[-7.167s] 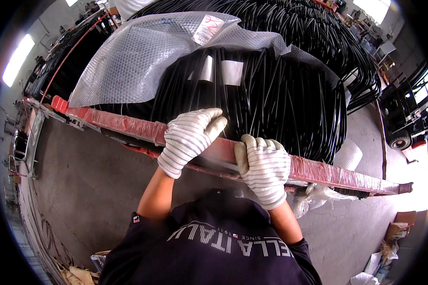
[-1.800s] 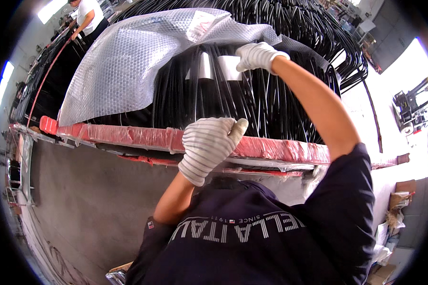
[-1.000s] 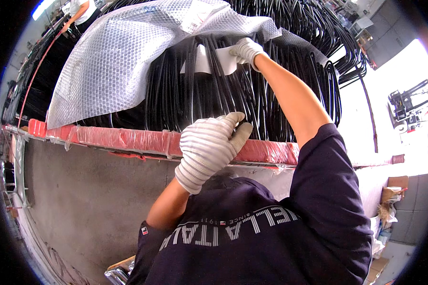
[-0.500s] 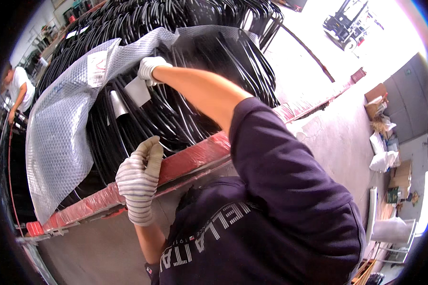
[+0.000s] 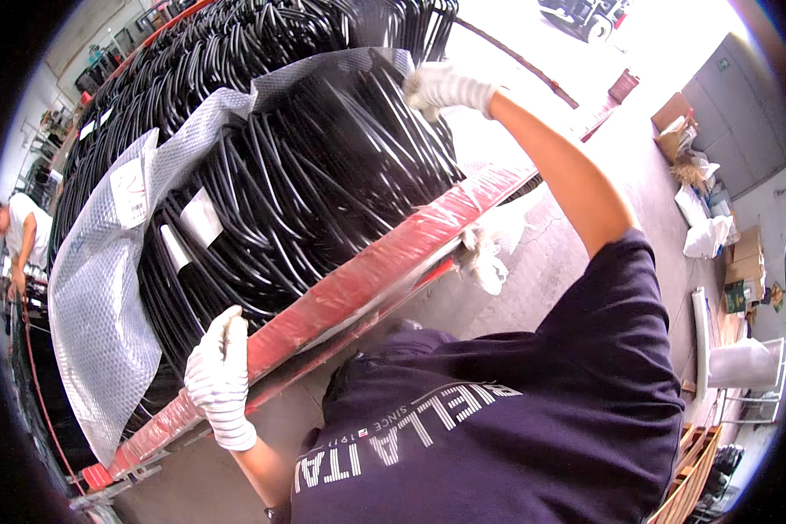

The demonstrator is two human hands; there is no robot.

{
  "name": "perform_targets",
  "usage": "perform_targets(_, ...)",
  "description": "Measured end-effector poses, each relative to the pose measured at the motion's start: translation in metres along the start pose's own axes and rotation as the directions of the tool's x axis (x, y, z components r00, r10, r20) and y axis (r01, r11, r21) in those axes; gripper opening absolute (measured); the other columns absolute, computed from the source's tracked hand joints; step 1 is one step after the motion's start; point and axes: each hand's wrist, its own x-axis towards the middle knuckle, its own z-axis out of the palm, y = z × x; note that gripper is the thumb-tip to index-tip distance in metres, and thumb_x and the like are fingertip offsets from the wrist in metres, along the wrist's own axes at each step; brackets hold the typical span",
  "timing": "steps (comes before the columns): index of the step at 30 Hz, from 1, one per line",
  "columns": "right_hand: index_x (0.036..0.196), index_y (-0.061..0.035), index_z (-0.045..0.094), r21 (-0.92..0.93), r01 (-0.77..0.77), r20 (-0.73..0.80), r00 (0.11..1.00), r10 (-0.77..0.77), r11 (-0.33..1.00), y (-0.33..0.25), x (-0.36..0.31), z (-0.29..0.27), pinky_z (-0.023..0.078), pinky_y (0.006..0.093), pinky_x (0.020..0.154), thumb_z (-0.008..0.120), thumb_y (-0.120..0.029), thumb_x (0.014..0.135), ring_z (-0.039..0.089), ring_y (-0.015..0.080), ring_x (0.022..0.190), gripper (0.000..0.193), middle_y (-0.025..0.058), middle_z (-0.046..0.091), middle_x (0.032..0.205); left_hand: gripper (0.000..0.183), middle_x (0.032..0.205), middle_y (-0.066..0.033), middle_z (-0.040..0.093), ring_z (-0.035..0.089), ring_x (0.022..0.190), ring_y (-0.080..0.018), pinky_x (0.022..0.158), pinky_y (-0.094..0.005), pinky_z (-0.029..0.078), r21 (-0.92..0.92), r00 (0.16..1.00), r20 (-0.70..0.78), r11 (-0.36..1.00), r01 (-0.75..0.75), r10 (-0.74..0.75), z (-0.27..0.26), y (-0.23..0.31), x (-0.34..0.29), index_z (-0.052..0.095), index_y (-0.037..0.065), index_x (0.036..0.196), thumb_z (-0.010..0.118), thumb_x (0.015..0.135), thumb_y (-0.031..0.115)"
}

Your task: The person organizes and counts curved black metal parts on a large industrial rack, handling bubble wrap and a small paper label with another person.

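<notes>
A bundle of glossy black tubing strips (image 5: pixel 323 183) lies in front of me, partly draped by a clear sheet of bubble wrap (image 5: pixel 96 288). My right hand (image 5: pixel 450 89), in a striped white glove, reaches to the far right end of the bundle, fingers curled at the wrap's edge. In the same kind of glove, my left hand (image 5: pixel 217 377) is beside the red film-wrapped rail (image 5: pixel 341 297), its fingers pressed together; what is in them is hidden. A white label (image 5: pixel 201 217) sits among the strips, and a printed sheet (image 5: pixel 131 192) shows on the wrap.
More black strips (image 5: pixel 236 52) are stacked behind. At the far left stands a person in a white shirt (image 5: pixel 28 231). Crumpled clear film (image 5: pixel 482 262) hangs below the rail. Boxes and bags (image 5: pixel 706 231) line the right wall, and a forklift (image 5: pixel 589 17) is at the far back.
My right hand has moved right from near the white label to the bundle's far end. The left hand has shifted slightly left and down along the rail. The view has turned right.
</notes>
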Motion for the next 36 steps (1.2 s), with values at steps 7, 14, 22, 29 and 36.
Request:
perform_targets(7, 0.094, -0.0075, 0.065, 0.334, 0.136, -0.357, 0.934, -0.009, 0.933, -0.110, -0.146, 0.019, 0.052, 0.0385, 0.065, 0.061, -0.024, 0.088, 0.064, 0.0260, 0.072, 0.018, 0.0108, 0.064, 0.075, 0.026, 0.075, -0.0001, 0.072, 0.066, 0.066, -0.0121, 0.067, -0.0252, 0.050, -0.052, 0.896, 0.231, 0.914, 0.402, -0.380, -0.006, 0.005, 0.006, 0.072, 0.011, 0.098, 0.058, 0.094, 0.032)
perform_targets(14, 0.094, -0.0055, 0.055, 0.284, 0.659, -0.713, 0.631, -0.306, 0.696, -0.212, -0.180, 0.046, 0.040, 0.0466, 0.100, 0.065, -0.015, 0.081, 0.055, 0.0266, 0.075, 0.019, 0.0064, 0.048, 0.074, 0.040, 0.071, -0.0051, 0.069, 0.058, 0.063, -0.0082, 0.066, -0.0247, 0.047, -0.262, 0.825, 0.331, 0.795, 0.547, -0.458, -0.004, -0.005, 0.010, 0.066, 0.002, 0.109, 0.051, 0.098, 0.037)
perform_targets(22, 0.095, -0.0069, 0.058, 0.278, 0.699, -0.699, 0.618, -0.361, 0.659, -0.199, -0.159, 0.061, 0.044, 0.0427, 0.097, 0.065, -0.016, 0.083, 0.057, 0.0239, 0.075, 0.016, 0.0043, 0.050, 0.073, 0.045, 0.069, -0.0061, 0.066, 0.056, 0.058, -0.0077, 0.062, -0.0220, 0.046, -0.324, 0.781, 0.316, 0.712, 0.623, -0.539, -0.005, -0.014, 0.003, 0.064, -0.001, 0.106, 0.052, 0.098, 0.041)
perform_targets(29, 0.096, -0.0054, 0.060, 0.302, 0.720, -0.667, 0.628, -0.401, 0.625, -0.197, -0.166, 0.064, 0.045, 0.0426, 0.094, 0.068, -0.015, 0.078, 0.056, 0.0249, 0.071, 0.021, 0.0050, 0.049, 0.071, 0.039, 0.074, -0.0084, 0.068, 0.062, 0.062, -0.0096, 0.060, -0.0231, 0.049, -0.163, 0.979, 0.149, 0.973, 0.162, -0.138, 0.000, -0.048, 0.002, 0.065, 0.000, 0.100, 0.056, 0.095, 0.038)
perform_targets(36, 0.105, -0.0059, 0.059, 0.261, 0.672, -0.653, 0.651, -0.386, 0.693, -0.233, -0.164, 0.074, 0.042, 0.0414, 0.100, 0.067, -0.014, 0.079, 0.058, 0.0260, 0.097, 0.029, 0.0081, 0.058, 0.093, 0.045, 0.079, -0.0072, 0.067, 0.058, 0.068, -0.0089, 0.065, -0.0239, 0.048, -0.380, 0.878, 0.231, 0.791, 0.479, -0.420, 0.002, -0.024, 0.001, 0.060, -0.002, 0.116, 0.051, 0.100, 0.039)
